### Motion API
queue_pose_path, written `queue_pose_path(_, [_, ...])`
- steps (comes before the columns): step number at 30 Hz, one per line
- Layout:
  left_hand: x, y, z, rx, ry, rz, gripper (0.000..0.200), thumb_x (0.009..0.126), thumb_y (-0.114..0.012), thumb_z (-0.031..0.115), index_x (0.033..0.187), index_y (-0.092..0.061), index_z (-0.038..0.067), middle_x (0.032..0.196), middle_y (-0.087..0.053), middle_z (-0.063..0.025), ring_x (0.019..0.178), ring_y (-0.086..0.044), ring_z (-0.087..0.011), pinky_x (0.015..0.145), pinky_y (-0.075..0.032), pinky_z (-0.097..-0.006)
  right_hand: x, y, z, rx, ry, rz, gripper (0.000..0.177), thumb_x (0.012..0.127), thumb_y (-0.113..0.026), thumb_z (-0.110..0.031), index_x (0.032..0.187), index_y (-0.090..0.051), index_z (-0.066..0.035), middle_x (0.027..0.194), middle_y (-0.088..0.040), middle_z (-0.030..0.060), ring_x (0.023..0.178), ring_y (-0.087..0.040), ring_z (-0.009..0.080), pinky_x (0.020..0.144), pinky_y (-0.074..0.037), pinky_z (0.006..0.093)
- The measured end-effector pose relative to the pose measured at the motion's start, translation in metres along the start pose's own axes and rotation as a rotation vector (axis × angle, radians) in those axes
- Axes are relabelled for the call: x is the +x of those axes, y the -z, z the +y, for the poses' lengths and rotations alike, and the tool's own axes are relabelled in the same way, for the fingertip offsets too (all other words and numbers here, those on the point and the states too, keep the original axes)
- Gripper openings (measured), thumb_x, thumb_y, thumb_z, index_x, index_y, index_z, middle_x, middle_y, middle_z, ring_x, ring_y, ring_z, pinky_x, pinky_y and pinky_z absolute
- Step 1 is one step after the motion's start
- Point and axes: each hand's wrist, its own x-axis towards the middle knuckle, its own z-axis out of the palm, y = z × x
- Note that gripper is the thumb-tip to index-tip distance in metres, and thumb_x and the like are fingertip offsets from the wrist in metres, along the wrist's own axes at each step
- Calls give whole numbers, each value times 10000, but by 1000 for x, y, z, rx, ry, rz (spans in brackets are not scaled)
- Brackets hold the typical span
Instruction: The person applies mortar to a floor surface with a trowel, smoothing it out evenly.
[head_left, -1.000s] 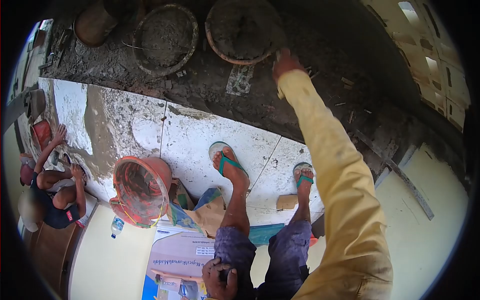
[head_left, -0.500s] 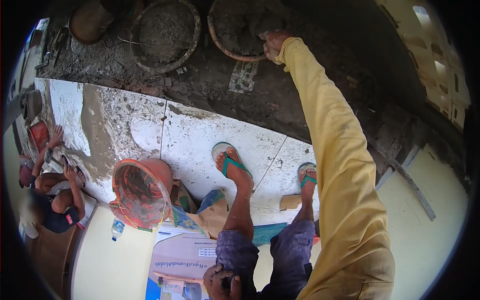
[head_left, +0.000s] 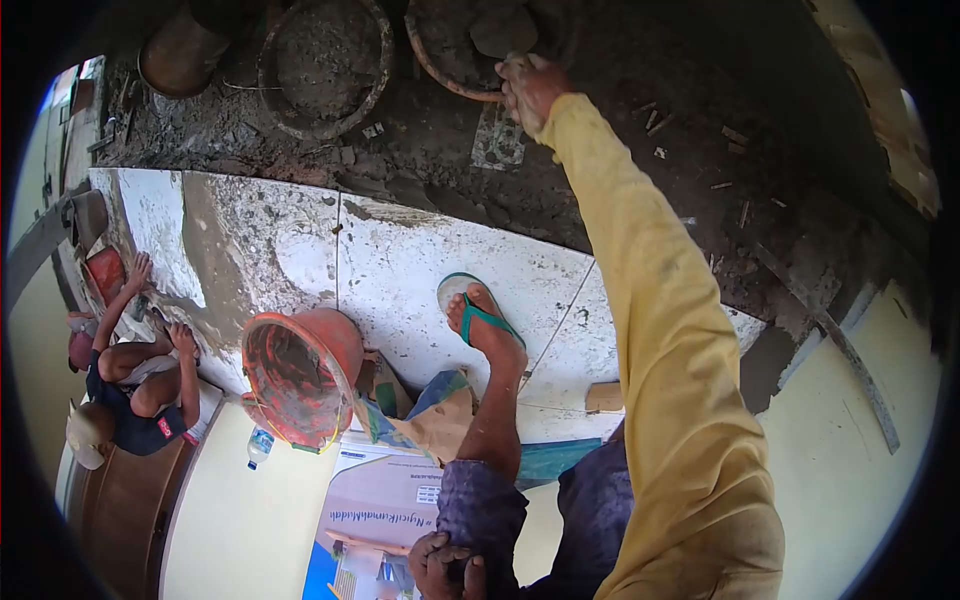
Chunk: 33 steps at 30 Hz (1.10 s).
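Note:
My right hand (head_left: 532,92), at the end of a yellow sleeve, is closed at the rim of a bucket of dark wet mortar (head_left: 440,75). From its fingers a flat grey blade, like a trowel's (head_left: 504,32), reaches over the mortar; the handle is hidden. Low in the view, my left hand (head_left: 445,568) rests on my left knee, its dirty fingers bent and slightly apart, with nothing visible in them. A second mortar-filled bucket (head_left: 325,70) stands to the left of the first.
A red bucket (head_left: 300,375) lies tilted beside a crumpled sack (head_left: 440,415) by my sandalled foot (head_left: 490,325). At the far left, a person (head_left: 145,390) crouches on the mortar-spattered white tiles (head_left: 400,260). A long bar (head_left: 855,365) lies at the right.
My right hand has moved slightly left and down, and the grey blade now shows above the mortar. The camera view has shifted; my left hand stays on the knee.

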Motion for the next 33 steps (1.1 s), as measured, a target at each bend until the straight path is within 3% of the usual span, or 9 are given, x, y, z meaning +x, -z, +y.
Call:
queue_pose_path(12, [-6,-1,4,40,-25,-112,177,810,-700,133,948,-625,51,1057,-588,-201,1045,-540,-378,924,-435,-460,-172,77,48,-56,-126,-100,436,871,-682,-146,1270,-511,-122,719,-546,12,511,-510,113,437,-425,286])
queue_pose_path(18, [-8,-6,7,41,4,-129,173,808,-698,142,937,-622,55,1057,-588,-210,1047,-541,-380,923,-434,-470,-196,119,116,72,-249,60,503,865,-664,-134,1329,-480,-76,831,-590,42,533,-531,111,449,-449,287])
queue_pose_path(21, [-11,-8,5,67,8,-124,167,809,-695,140,933,-623,54,1060,-584,-215,1044,-542,-381,921,-435,-471,-165,124,145,-348,-142,285,556,834,-687,-196,1332,-484,-55,973,-635,121,685,-635,215,577,-527,369])
queue_pose_path(23, [-12,-9,5,76,11,-119,164,809,-694,139,930,-623,53,1062,-582,-217,1042,-543,-382,919,-435,-471,-125,139,206,-773,23,436,637,800,-691,-283,1363,-478,-75,1172,-597,247,1048,-604,370,886,-496,442])
queue_pose_path(25, [-11,-9,7,71,12,-115,165,807,-695,139,927,-623,52,1064,-580,-218,1041,-543,-382,916,-435,-471,-120,102,193,-992,-19,431,655,797,-679,-314,1379,-474,-95,1254,-559,269,1193,-526,407,1010,-431,448])
queue_pose_path(28, [-13,-10,8,63,34,-111,172,802,-700,141,927,-623,52,1073,-578,-215,1046,-540,-382,918,-433,-469,-88,73,211,-1251,-101,-95,661,810,-669,-310,1399,-448,-107,1318,-541,219,1207,-526,394,1020,-431,436])
queue_pose_path(31, [-11,-5,6,53,51,-142,178,799,-703,143,931,-624,55,1084,-574,-213,1057,-534,-383,920,-431,-467,-120,32,174,-1094,-11,-67,636,806,-698,-248,1366,-468,-51,1300,-546,245,1229,-510,380,1039,-406,394])
queue_pose_path(32, [-11,-6,6,40,57,-139,181,800,-704,144,935,-625,54,1087,-573,-212,1058,-532,-383,922,-430,-469,-124,32,168,-1066,137,-32,583,810,-713,-246,1312,-500,-39,1215,-603,229,1057,-633,339,892,-511,408])
queue_pose_path(33, [-11,-5,5,30,59,-141,184,800,-704,144,939,-626,54,1090,-571,-212,1060,-530,-383,924,-429,-470,-125,30,146,-1002,-6,-75,556,816,-713,-251,1290,-508,-44,1174,-618,211,966,-648,310,812,-524,409])
